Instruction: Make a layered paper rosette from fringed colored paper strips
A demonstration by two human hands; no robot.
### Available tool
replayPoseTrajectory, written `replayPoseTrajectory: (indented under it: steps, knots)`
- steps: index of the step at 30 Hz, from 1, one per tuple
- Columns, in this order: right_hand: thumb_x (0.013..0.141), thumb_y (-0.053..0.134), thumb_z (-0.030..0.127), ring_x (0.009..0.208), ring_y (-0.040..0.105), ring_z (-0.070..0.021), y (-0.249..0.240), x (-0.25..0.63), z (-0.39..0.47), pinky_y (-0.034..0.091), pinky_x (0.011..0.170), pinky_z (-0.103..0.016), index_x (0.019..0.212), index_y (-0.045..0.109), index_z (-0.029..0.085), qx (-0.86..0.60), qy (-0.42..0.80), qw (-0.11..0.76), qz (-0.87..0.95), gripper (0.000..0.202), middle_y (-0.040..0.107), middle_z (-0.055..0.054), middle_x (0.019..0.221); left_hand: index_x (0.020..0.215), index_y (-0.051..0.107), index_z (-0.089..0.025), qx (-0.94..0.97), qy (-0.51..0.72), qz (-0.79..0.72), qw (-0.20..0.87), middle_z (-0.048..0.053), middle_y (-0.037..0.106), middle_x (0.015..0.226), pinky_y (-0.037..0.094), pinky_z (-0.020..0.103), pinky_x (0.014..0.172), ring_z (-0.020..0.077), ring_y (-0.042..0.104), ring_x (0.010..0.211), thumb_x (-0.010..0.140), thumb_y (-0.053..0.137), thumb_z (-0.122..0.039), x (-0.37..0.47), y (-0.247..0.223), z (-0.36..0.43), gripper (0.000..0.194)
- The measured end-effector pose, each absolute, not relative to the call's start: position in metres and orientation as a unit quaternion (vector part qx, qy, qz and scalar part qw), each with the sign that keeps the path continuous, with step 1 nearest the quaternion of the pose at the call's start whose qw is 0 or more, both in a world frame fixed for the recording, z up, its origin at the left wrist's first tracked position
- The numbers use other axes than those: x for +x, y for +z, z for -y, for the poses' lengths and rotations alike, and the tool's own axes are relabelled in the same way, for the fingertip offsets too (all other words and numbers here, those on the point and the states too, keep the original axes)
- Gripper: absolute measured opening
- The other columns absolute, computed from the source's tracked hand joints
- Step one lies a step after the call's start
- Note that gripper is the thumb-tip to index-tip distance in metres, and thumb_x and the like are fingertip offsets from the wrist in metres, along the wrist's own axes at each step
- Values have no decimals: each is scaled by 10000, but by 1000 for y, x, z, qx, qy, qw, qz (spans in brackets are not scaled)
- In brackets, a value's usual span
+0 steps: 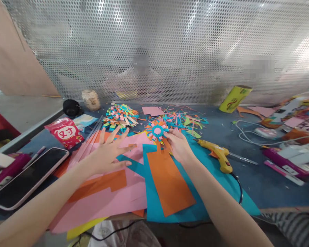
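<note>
My right hand [179, 144] pinches the edge of a paper flower [157, 131] with a pink centre, a blue ring and pink and orange petals. To its left, my left hand [113, 151] is spread with nothing in it, over pink sheets [105, 202]. An orange sheet [170, 183] lies below the flower on a blue sheet [154, 212]. Beyond my left hand sits a heap of finished paper flowers [121, 116]. A yellow glue gun [217, 154] with a clear glue stick lies right of my right hand.
Paper scraps [179, 120] lie behind the flower. A phone [29, 178] and red packet [64, 132] are at the left. A yellow tube [235, 98] leans by the perforated metal screen [182, 51]. A white cable [247, 139] and purple box [285, 163] are at the right.
</note>
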State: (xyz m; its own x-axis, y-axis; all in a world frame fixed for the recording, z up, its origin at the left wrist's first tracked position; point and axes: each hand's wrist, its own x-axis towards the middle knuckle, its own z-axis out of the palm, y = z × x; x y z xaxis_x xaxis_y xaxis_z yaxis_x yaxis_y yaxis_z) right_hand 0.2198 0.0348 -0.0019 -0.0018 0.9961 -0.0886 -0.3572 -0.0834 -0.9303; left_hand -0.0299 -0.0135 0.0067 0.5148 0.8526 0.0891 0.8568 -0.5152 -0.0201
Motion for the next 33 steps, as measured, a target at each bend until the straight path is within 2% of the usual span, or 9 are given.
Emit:
replayPoseTrajectory:
  steps: [5,12,15,19,22,25,27,29,33]
  knots:
    - [570,729,237,606,628,-141,-2,221,-36,507,521,-255,739,578,182,-439,592,564,372,234,642,12,638,1369,382,-461,-862,12,506,-22,52,220,1564,251,727,965,471,302,1336,857,412,-606,-32,5,16,533]
    - [573,729,234,555,614,-129,-1,223,-39,508,493,-254,750,588,178,-437,586,574,368,233,641,17,621,1275,545,-414,-850,-102,512,66,44,281,1543,46,699,1060,414,199,1396,844,474,-585,-45,-6,6,468]
    - [576,717,232,549,609,-126,1,225,-41,505,493,-251,731,576,182,-428,575,599,357,215,631,23,603,1192,633,-323,-847,-154,502,87,62,414,1472,48,636,1103,357,266,1381,850,540,-473,-49,-1,-10,385]
    - [571,694,231,545,591,-114,7,231,-44,507,501,-245,681,537,198,-408,534,663,329,194,611,44,580,1076,694,-213,-842,-248,476,47,85,646,1208,314,448,1069,260,487,1223,871,516,-349,-30,26,-57,304]
    - [576,675,234,543,584,-108,11,236,-47,488,484,-228,684,539,207,-397,501,706,305,176,611,51,581,997,717,-218,-835,-274,476,7,67,658,1197,369,402,999,227,541,1160,871,493,-272,5,50,-102,263]
    - [574,661,223,498,551,-98,13,239,-48,464,450,-218,673,545,203,-392,478,731,289,154,602,55,557,857,730,-218,-790,-292,538,21,58,684,1124,310,456,996,253,546,1121,832,543,-263,42,62,-138,194]
    - [569,659,213,485,541,-94,13,241,-48,457,440,-216,676,558,196,-390,469,739,285,149,606,52,558,799,724,-168,-770,-286,569,32,121,701,961,296,527,956,313,560,1051,828,537,-333,60,60,-151,251]
    - [570,653,210,500,550,-90,14,243,-48,458,450,-210,691,566,193,-386,456,751,279,150,612,53,577,860,719,-144,-763,-259,590,48,155,679,904,291,562,926,351,550,1035,845,481,-338,69,54,-154,307]
    - [608,625,232,531,556,-80,17,249,-48,460,471,-202,711,525,209,-380,417,784,258,145,598,70,610,1277,521,-207,-822,-233,518,24,146,581,1201,321,530,950,328,497,1139,813,482,-228,62,55,-119,466]
